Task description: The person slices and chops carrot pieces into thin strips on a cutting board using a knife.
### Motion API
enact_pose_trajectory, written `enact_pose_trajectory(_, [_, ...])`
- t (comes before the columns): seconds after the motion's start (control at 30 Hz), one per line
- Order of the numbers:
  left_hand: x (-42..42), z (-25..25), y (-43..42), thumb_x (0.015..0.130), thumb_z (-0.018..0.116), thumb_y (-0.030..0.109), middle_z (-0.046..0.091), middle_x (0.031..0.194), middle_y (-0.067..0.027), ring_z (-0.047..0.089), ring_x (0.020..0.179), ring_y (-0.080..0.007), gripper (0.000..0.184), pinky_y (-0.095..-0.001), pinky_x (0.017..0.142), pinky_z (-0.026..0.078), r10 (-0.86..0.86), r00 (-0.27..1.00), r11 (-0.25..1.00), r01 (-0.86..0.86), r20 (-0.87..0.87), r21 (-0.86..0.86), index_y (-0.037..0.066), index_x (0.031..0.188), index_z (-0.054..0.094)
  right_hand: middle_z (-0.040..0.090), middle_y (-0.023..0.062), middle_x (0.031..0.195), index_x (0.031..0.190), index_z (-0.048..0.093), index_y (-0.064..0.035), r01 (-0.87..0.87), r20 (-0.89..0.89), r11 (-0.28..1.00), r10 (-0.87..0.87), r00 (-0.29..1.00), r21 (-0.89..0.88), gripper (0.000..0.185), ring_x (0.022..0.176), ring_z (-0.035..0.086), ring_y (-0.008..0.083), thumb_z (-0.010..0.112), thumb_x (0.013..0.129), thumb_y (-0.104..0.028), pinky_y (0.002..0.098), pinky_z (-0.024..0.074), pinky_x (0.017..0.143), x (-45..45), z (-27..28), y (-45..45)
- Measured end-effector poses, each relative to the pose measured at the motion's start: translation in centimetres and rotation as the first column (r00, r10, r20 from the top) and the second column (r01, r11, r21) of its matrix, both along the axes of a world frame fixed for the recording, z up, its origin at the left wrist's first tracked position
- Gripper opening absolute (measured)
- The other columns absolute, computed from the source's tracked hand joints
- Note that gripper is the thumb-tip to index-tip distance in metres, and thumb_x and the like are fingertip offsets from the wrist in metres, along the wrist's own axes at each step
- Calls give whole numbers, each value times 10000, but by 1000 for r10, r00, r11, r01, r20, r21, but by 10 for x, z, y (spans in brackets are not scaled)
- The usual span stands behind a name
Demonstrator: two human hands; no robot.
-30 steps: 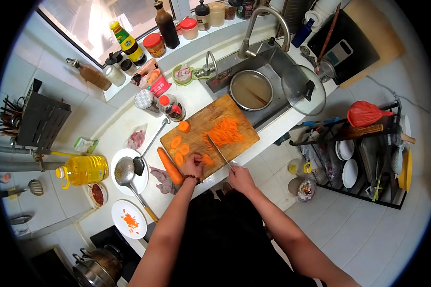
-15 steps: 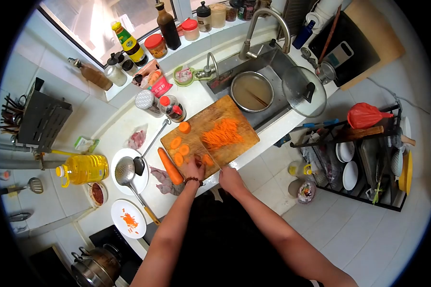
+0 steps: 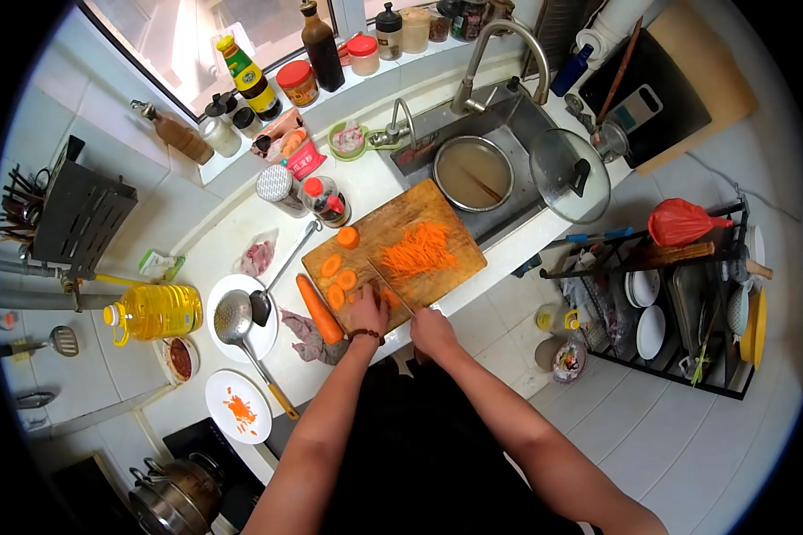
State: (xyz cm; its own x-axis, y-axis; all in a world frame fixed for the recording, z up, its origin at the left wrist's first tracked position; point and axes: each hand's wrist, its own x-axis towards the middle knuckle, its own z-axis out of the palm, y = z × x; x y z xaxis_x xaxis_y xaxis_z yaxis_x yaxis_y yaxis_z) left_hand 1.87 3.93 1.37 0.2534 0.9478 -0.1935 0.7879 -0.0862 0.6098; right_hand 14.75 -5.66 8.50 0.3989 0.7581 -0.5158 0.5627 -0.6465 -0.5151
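Note:
On the wooden cutting board (image 3: 459,267) lies a pile of shredded carrot (image 3: 419,251), with carrot slices (image 3: 336,295) and a short carrot stub (image 3: 348,237) to its left. My right hand (image 3: 433,333) is closed round the handle of a knife (image 3: 391,289), whose blade is over the board. My left hand (image 3: 367,312), with fingers bent, presses on carrot pieces (image 3: 389,298) beside the blade. A whole carrot (image 3: 319,308) rests along the board's left edge, next to a crumpled cloth (image 3: 310,339).
Left of the board are a plate (image 3: 227,342) with a skimmer (image 3: 234,319) and ladle, a plate of carrot bits (image 3: 260,421) and an oil jug (image 3: 161,311). Behind it stand jars and a sink (image 3: 509,214) holding a bowl (image 3: 474,150). A rack (image 3: 660,374) stands right.
The knife and my right hand have moved left, closer to my left hand. The blade now lies beside my left fingers. The whole view has shifted slightly.

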Motion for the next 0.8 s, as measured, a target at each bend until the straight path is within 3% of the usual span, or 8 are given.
enact_pose_trajectory(0.07, [1, 15, 2, 903, 627, 156, 617, 1063, -252, 629, 936, -465, 237, -503, 779, 538, -250, 965, 963, 256, -79, 85, 15, 1090, 592, 679, 333, 948, 930, 710, 52, 16, -19, 1000, -16, 1000, -9, 260, 932, 669, 488, 541, 919, -145, 551, 537, 849, -3, 4, 1])
enact_pose_trajectory(0.17, [-1, -15, 8, 882, 666, 146, 564, 1095, -238, 626, 887, -421, 311, -485, 752, 527, -291, 957, 956, 291, -11, 34, 41, 1173, 637, 677, 340, 974, 937, 709, 58, 24, -42, 999, -25, 999, -24, 250, 945, 669, 492, 528, 908, -113, 552, 538, 851, -8, 4, 0])
enact_pose_trajectory(0.3, [2, -18, 11, 868, 667, 131, 572, 1107, -246, 626, 911, -431, 350, -481, 776, 532, -257, 963, 964, 262, 80, -49, 33, 1203, 644, 681, 336, 961, 915, 696, 74, 8, -50, 998, -11, 999, -57, 236, 930, 674, 489, 531, 896, -94, 557, 539, 850, -11, 12, 1])
enact_pose_trajectory(0.4, [5, -17, 13, 864, 662, 105, 599, 1069, -260, 629, 943, -457, 244, -513, 812, 536, -225, 967, 966, 238, 120, -100, 5, 1084, 630, 687, 325, 941, 914, 687, 66, 16, -1, 1000, -16, 1000, -4, 213, 906, 681, 488, 532, 892, -78, 559, 545, 831, -18, 5, -1])
enact_pose_trajectory(0.47, [7, -17, 14, 847, 685, 107, 612, 1139, -273, 631, 998, -458, 313, -502, 838, 542, -239, 969, 971, 239, 61, 17, 14, 1143, 648, 687, 325, 930, 915, 683, 62, 11, 5, 1000, -11, 1000, -8, 203, 903, 683, 487, 531, 890, -70, 561, 546, 823, -20, 8, -2])
enact_pose_trajectory(0.57, [6, -31, 20, 835, 705, 113, 612, 1210, -281, 631, 1038, -454, 383, -492, 858, 547, -281, 959, 957, 279, -29, -77, 27, 1202, 643, 686, 326, 917, 923, 677, 59, -6, 11, 1000, 6, 1000, -9, 192, 900, 687, 483, 528, 889, -57, 562, 548, 814, -22, 10, -2])
enact_pose_trajectory(0.8, [6, -29, 23, 820, 723, 103, 610, 1236, -284, 636, 1027, -456, 386, -486, 849, 553, -284, 958, 956, 280, -36, -87, 17, 1189, 648, 689, 321, 907, 948, 675, 64, -9, 6, 1000, 10, 1000, -22, 197, 902, 686, 484, 522, 887, -45, 560, 550, 818, -24, 10, -2])
